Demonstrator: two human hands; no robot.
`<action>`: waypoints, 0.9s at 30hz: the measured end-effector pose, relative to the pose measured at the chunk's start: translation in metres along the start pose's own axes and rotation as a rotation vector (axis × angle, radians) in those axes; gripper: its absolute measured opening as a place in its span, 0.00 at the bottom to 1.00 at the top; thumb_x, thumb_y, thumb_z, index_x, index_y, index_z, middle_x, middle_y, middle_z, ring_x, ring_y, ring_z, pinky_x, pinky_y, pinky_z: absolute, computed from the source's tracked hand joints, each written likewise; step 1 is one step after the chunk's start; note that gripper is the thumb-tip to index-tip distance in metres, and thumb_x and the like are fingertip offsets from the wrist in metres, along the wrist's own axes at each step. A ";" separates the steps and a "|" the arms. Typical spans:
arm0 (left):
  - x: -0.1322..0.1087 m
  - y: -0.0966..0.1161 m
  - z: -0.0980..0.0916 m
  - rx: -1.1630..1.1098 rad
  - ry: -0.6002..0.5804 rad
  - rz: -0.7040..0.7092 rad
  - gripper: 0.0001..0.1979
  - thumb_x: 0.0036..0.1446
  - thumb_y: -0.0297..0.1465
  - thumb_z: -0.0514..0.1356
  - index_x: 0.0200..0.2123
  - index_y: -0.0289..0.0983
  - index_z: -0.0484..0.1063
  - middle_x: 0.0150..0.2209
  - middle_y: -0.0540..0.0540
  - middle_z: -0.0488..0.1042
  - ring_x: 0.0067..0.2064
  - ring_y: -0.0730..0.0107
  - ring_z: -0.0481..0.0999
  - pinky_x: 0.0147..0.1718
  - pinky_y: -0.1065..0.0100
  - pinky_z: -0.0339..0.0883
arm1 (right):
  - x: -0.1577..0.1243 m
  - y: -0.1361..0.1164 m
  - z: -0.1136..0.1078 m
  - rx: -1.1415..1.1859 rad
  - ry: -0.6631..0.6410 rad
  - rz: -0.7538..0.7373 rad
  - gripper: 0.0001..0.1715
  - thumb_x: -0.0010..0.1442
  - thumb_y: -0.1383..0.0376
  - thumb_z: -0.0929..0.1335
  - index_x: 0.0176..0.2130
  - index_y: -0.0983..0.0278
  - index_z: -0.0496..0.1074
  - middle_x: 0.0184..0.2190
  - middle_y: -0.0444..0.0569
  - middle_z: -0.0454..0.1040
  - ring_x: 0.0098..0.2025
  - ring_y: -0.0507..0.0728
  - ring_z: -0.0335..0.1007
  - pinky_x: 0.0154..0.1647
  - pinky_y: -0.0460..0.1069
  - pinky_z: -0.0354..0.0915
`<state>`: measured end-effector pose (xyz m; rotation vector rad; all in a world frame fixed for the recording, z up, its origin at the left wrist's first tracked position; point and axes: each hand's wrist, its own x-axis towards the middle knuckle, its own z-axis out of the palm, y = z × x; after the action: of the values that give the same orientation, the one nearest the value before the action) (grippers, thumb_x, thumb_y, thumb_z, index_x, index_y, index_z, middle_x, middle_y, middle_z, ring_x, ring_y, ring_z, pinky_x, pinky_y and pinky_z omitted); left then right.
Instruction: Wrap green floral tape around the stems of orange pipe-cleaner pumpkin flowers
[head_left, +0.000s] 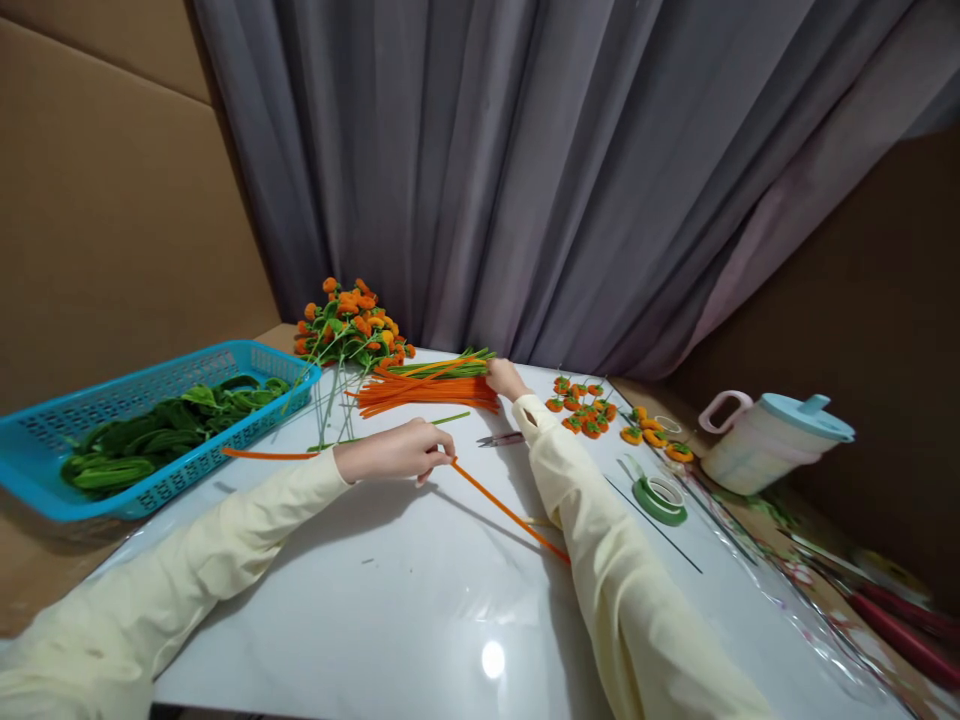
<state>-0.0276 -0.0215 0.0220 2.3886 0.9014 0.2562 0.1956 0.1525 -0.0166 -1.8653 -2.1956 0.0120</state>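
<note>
My left hand (401, 450) is closed over the middle of the white table, pinching an orange pipe cleaner (510, 512) that slants down to the right, passing behind my right sleeve. Another orange length (270, 455) sticks out to the left of that wrist; whether it is the same piece is hidden. A green pipe cleaner (450, 418) lies just behind the hand. Farther back, my right hand (506, 379) reaches the right end of the orange pipe cleaner bundle (427, 392) and the green pipe cleaners (439, 368). Its fingers look bent together, their tips partly hidden.
A blue basket (161, 485) of green leaves stands at left. Orange flowers (349, 320) are heaped at the back. Scissors (501, 440), small orange flower heads (585, 410), green tape (660, 500) and a lidded jug (776, 445) lie rightward. Red-handled pliers (900, 630) are at far right.
</note>
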 end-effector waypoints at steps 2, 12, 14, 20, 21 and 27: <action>0.000 -0.001 0.000 0.000 -0.001 0.006 0.12 0.60 0.29 0.52 0.36 0.34 0.75 0.14 0.54 0.69 0.20 0.75 0.70 0.27 0.78 0.61 | 0.000 0.014 -0.014 0.139 0.155 0.050 0.16 0.64 0.61 0.66 0.50 0.66 0.68 0.48 0.52 0.70 0.46 0.58 0.70 0.45 0.56 0.69; -0.001 -0.001 -0.002 -0.014 -0.045 0.025 0.11 0.59 0.28 0.53 0.33 0.33 0.76 0.14 0.53 0.71 0.20 0.74 0.70 0.26 0.77 0.60 | -0.034 0.095 -0.072 0.976 0.898 0.094 0.16 0.64 0.58 0.65 0.45 0.68 0.70 0.44 0.51 0.72 0.44 0.57 0.71 0.45 0.56 0.68; -0.002 -0.001 -0.002 -0.015 -0.052 0.024 0.11 0.59 0.28 0.53 0.34 0.33 0.76 0.14 0.53 0.71 0.19 0.74 0.69 0.25 0.77 0.60 | -0.045 0.102 -0.077 1.166 0.953 -0.019 0.16 0.65 0.57 0.64 0.43 0.67 0.70 0.42 0.50 0.73 0.43 0.57 0.71 0.46 0.57 0.67; 0.000 -0.004 0.001 0.000 -0.077 0.018 0.13 0.59 0.32 0.53 0.35 0.34 0.76 0.14 0.52 0.71 0.21 0.73 0.70 0.25 0.77 0.60 | -0.073 0.109 -0.078 1.802 1.055 -0.510 0.18 0.67 0.55 0.60 0.33 0.57 0.73 0.39 0.50 0.75 0.42 0.58 0.67 0.48 0.56 0.64; 0.000 -0.005 0.001 0.005 -0.082 0.018 0.13 0.59 0.32 0.52 0.35 0.34 0.76 0.14 0.52 0.71 0.21 0.73 0.70 0.25 0.77 0.60 | -0.077 0.108 -0.078 1.926 1.059 -0.598 0.18 0.67 0.55 0.60 0.32 0.58 0.73 0.37 0.50 0.75 0.40 0.57 0.68 0.47 0.56 0.65; 0.000 -0.004 0.001 0.020 -0.096 0.012 0.13 0.59 0.30 0.52 0.37 0.34 0.75 0.15 0.52 0.72 0.21 0.73 0.70 0.26 0.77 0.59 | -0.104 0.107 -0.095 2.765 0.962 -1.141 0.17 0.68 0.58 0.60 0.36 0.63 0.72 0.34 0.46 0.73 0.31 0.51 0.68 0.35 0.48 0.69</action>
<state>-0.0295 -0.0188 0.0190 2.4036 0.8489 0.1362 0.3328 0.0549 0.0369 0.8321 -0.4066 0.9042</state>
